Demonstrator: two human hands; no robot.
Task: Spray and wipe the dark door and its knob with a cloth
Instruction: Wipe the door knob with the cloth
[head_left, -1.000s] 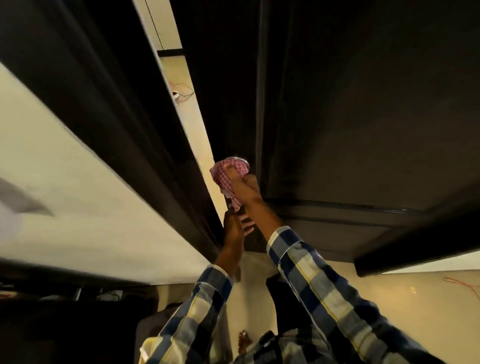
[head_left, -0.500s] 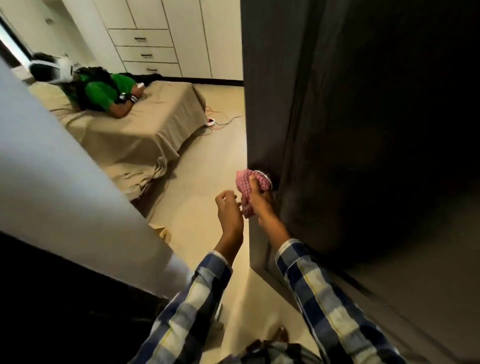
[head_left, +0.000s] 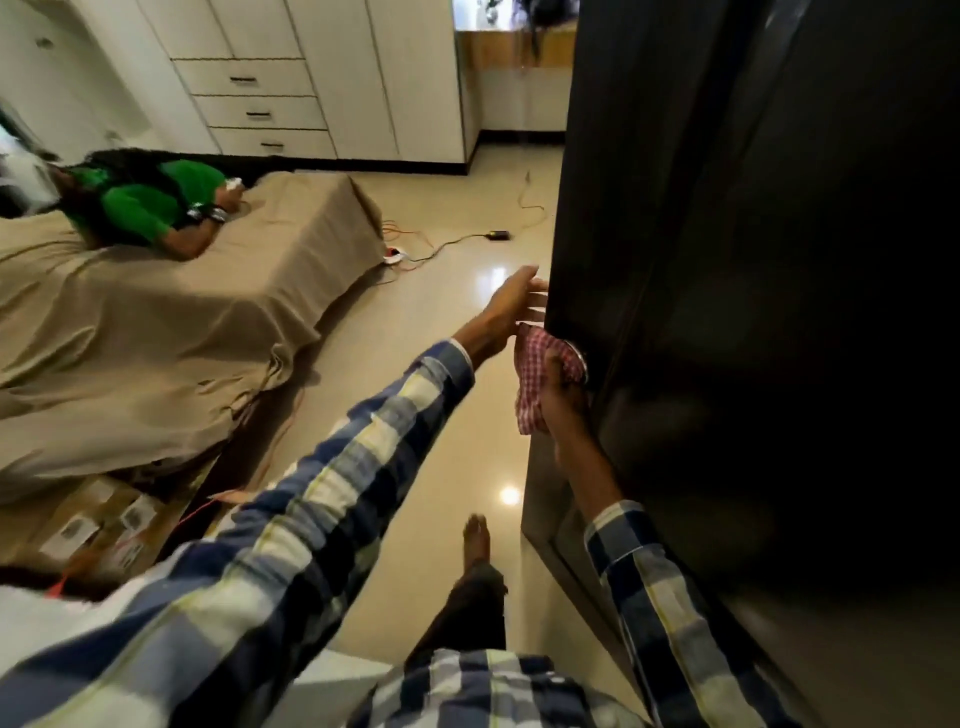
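Observation:
The dark door (head_left: 753, 260) fills the right side of the view, standing open. My right hand (head_left: 563, 400) grips a red-and-white checked cloth (head_left: 535, 364) and presses it around the door knob (head_left: 581, 358), of which only a thin metal rim shows. My left hand (head_left: 511, 306) reaches out just above the cloth, fingers spread, with the fingertips touching the door's edge. It holds nothing. No spray bottle is in view.
A bed with a tan cover (head_left: 171, 322) stands at the left, with a person in a green top (head_left: 150, 208) lying on it. Cables and a power strip (head_left: 397, 254) lie on the glossy floor. White drawers (head_left: 260, 104) line the far wall. My bare foot (head_left: 475, 540) is near the door's bottom.
The view has swung from looking up the door to looking into the room. My left hand has moved up from beside the cloth to the door's edge. My right hand stays on the knob.

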